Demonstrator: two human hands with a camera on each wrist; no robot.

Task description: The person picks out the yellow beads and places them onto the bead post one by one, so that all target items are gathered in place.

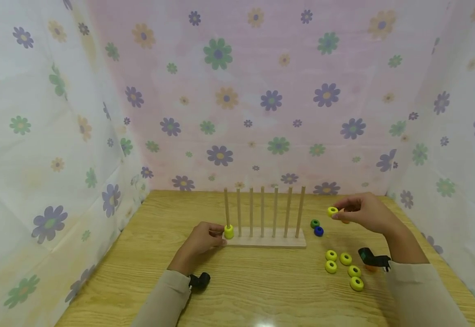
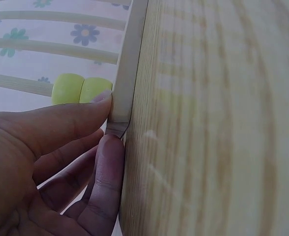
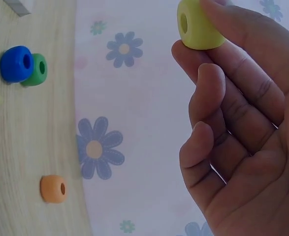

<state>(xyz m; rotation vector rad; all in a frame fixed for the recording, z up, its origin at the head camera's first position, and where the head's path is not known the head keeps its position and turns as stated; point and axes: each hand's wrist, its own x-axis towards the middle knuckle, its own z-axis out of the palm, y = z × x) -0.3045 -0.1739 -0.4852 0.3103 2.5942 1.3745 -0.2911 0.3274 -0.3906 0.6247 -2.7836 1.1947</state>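
Flower-print walls [image 1: 241, 79] | wood-grain table [image 1: 262, 290] | right fingers [image 3: 245, 69] pinch yellow bead [image 3: 202, 28]

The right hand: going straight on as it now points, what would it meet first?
Probably the rightmost peg: in the head view, the right hand, pinching a yellow bead, points leftward toward it. Depth is unclear, so it could pass in front or behind.

A seven-peg wooden rack [image 1: 264, 242] stood toward the far edge of the tabletop [image 1: 254, 281], two yellow beads [image 2: 68, 89] on its leftmost peg [image 1: 227, 206]; the pinched yellow bead [image 1: 333, 211] hung toward the far right corner.
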